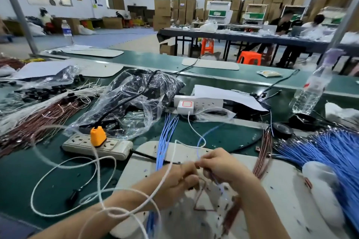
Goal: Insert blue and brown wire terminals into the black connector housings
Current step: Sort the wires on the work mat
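My left hand (177, 178) and my right hand (219, 163) meet fingertip to fingertip above a white work mat (272, 190). The left hand's fingers curl round something small and dark, likely a black connector housing (191, 187), mostly hidden. The right hand pinches a blue wire (201, 141) that loops up and away, and a brown wire (202, 198) hangs below the hands in a bent loop. A bundle of blue wires (165, 137) lies to the left, brown wires (265, 153) to the right, and a large blue wire heap (334, 153) at far right.
A white cord (99, 170) loops over my left forearm. A power strip (97, 146) with an orange plug, a plastic bag (136, 95) of black parts, brown wire piles (38, 120) at left and a water bottle (310, 91) at right stand on the green bench.
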Demonstrator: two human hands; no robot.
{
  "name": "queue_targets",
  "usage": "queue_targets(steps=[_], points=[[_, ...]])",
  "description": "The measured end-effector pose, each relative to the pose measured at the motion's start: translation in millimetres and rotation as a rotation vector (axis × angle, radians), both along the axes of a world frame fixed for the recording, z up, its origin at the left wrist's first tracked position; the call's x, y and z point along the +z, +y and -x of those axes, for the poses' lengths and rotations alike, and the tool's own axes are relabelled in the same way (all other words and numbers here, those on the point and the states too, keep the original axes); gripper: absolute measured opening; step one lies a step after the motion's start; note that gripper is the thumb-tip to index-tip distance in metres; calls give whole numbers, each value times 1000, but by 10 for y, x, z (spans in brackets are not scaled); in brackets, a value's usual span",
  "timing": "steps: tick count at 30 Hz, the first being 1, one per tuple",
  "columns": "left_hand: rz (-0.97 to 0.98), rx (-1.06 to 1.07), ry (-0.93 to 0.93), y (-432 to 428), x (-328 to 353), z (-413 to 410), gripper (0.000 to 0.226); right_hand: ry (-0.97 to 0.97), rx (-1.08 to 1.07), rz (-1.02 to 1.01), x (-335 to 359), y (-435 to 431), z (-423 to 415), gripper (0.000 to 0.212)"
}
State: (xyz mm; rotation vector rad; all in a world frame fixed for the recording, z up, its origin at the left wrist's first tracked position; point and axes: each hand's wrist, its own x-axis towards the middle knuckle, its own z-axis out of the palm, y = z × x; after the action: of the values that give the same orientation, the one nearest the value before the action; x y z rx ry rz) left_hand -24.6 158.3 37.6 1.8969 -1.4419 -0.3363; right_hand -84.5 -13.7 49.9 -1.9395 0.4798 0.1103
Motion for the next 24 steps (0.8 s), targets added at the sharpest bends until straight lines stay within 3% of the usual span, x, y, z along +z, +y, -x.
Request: queue_targets(steps=[3, 6, 7, 9, 11, 13, 14, 16, 19, 22, 24], points=[[163, -343, 682, -97, 332, 152, 26, 113, 216, 210, 242, -241, 234, 31], [596, -645, 1125, -230, 680, 49, 27, 213, 332, 221, 522, -605, 568, 21], [768, -672, 1266, -314, 763, -31, 28, 198, 331, 161, 608, -735, 702, 19], [1014, -390, 1436, -550, 865, -181, 27, 34, 195, -29, 748, -976, 953, 17], [1067, 52, 1279, -839, 723, -245, 21, -271, -68, -254, 801, -1096, 1095, 18], [884, 310, 897, -1060, 392, -202, 14, -623, -279, -406, 759, -1063, 1043, 18], [777, 328, 744, -1139, 194, -154, 11, -743, -372, -439, 689, -1018, 943, 19], [601, 278, 643, -1197, -130, -52, 14, -832, -517, -433, 483, -894, 667, 17], [569, 217, 736, -1265, -292, -5, 20, -842, -612, -403, 170, -751, 332, 18], [544, 241, 631, -1297, -261, -18, 18, -859, -703, -227, -54, -716, 279, 17], [527, 257, 546, -1303, -272, -34, 30, -881, -741, -102, -115, -652, 300, 18]])
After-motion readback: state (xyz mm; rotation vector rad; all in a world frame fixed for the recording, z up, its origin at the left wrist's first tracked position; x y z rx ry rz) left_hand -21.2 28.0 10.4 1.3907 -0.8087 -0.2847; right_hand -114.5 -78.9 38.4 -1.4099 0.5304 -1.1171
